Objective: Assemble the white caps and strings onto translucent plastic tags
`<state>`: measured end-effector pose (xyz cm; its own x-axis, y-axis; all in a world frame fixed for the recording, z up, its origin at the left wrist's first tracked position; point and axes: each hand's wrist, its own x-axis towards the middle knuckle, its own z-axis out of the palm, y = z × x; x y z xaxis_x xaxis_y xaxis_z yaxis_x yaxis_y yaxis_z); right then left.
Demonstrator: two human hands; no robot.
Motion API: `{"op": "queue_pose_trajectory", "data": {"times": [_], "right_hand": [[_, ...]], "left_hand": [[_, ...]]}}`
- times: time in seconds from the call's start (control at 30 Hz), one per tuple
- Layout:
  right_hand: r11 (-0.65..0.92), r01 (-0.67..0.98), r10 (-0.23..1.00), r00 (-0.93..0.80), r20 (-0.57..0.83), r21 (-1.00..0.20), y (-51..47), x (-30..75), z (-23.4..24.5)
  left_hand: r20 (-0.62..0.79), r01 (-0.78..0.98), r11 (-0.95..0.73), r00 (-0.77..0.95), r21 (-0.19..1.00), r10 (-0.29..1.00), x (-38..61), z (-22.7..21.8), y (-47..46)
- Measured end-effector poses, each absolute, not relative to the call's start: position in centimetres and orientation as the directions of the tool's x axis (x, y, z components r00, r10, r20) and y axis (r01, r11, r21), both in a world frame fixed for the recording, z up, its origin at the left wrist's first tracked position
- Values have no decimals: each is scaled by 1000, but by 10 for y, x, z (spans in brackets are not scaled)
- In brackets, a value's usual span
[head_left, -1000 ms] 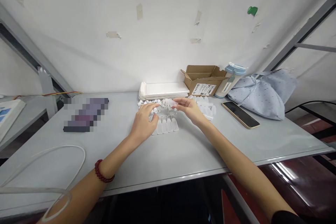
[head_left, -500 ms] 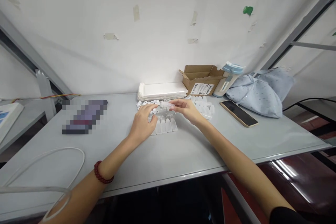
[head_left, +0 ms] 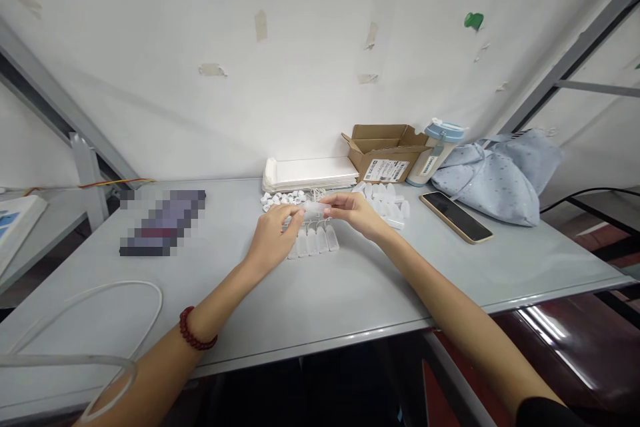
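Between my hands lies a small translucent plastic tube (head_left: 313, 209), held level above the table. My right hand (head_left: 353, 212) pinches its right end. My left hand (head_left: 274, 230) has thumb and forefinger closed at the left end; whatever sits between those fingertips is hidden. Just below, several translucent plastic holders (head_left: 321, 240) lie in a row, with thin white loops at their tops. Behind my left fingers is a pile of small white caps (head_left: 283, 199). More translucent tubes (head_left: 383, 195) lie in a group beyond my right hand.
A stack of white trays (head_left: 310, 172) stands against the wall beside an open cardboard box (head_left: 387, 150). Farther right are a bottle (head_left: 434, 152), a light blue cloth bag (head_left: 493, 180) and a phone (head_left: 456, 216). A white cable (head_left: 160, 300) loops over the table's left front.
My left fingertips have moved slightly right and closed at the tube's left end; a white piece showed between them before. My right hand still holds the tube, now more level.
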<state>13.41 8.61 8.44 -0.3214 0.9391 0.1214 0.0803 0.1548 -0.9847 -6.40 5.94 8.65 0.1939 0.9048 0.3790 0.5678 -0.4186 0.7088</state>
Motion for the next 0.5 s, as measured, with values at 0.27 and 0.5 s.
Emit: {"op": "queue_pose_trajectory", "data": {"times": [0.27,0.5], "right_hand": [[156,54,904,-410,121,-986,86,136,84],[158,47,891,-436,122,-986,84,134,85]], "left_hand": [[349,584,-392,191,711,917,-65,89,60],[329,517,-367,167,773,929,-69,85,65]]}}
